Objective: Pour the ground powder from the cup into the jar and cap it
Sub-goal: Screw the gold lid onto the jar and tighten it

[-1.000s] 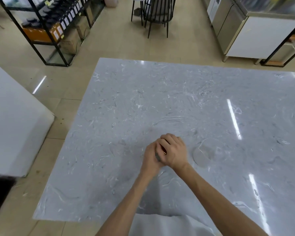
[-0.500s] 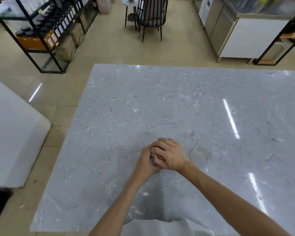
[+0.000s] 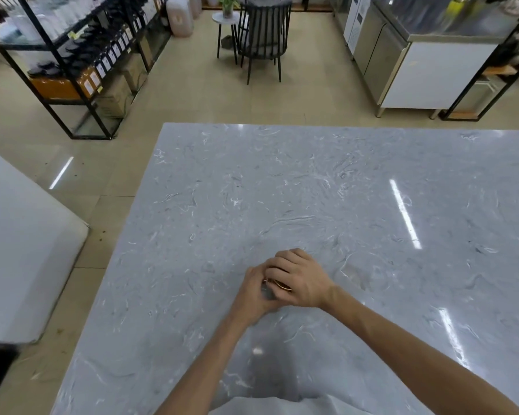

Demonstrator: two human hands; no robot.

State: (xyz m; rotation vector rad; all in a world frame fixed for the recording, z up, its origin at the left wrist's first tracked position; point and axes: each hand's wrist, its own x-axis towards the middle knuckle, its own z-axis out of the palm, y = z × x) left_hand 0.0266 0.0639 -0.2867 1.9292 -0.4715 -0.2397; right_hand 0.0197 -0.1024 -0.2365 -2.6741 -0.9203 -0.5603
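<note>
Both hands stay clasped around jar (image 3: 268, 290), contents hidden.

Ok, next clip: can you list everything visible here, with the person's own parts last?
Table: one, grey marble-look, fills the foreground.
Jar: one, greyish, mostly hidden between both hands.
Cap: one, only a gold edge shows under the right palm.
Clear cup: one, faint outline, just right of the hands.
Chair: one, black, far floor.
Side table: one, small, round, beside the chair.
Shelving rack: one, black, far left.
Steel counter: one, far right.
Left hand: around the jar.
Right hand: over the cap.
</note>
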